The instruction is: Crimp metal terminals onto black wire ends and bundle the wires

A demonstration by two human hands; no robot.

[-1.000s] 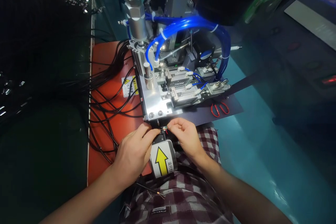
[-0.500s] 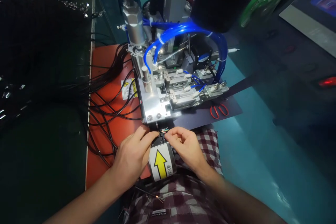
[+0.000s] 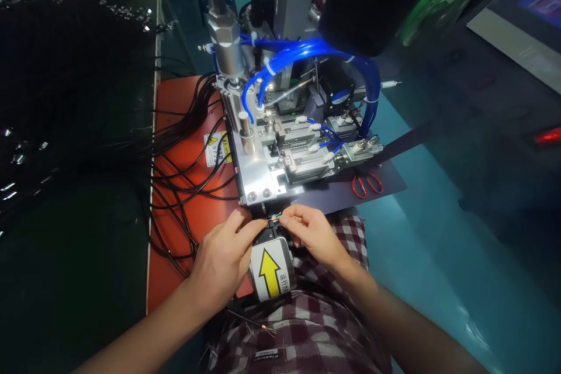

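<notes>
Thin coloured wires (image 3: pixel 274 218) lie between my fingertips at the front edge of the metal machine (image 3: pixel 258 172). My left hand (image 3: pixel 225 251) is closed, with thumb and finger pinched at the left end of the wires, where a cable is mostly hidden under the hand. On the right, my right hand (image 3: pixel 313 236) pinches the wire ends between thumb and forefinger. Just below the fingertips is a small black fixture (image 3: pixel 265 236), behind a white cover with a yellow arrow (image 3: pixel 270 272). A stripped cable end (image 3: pixel 263 327) rests near my lap.
Black cables (image 3: pixel 179 178) run across the orange board (image 3: pixel 170 269) to a dark bundle on the left. Blue tubes (image 3: pixel 315 49) arch over the machine. Red-handled scissors (image 3: pixel 367 185) lie on the grey plate (image 3: pixel 390 184) at the right. A screen (image 3: pixel 543 0) stands at upper right.
My right hand's fingers have shifted slightly right and up, and cover more of the wire ends. My left hand keeps its pinch. The whole view has shifted slightly.
</notes>
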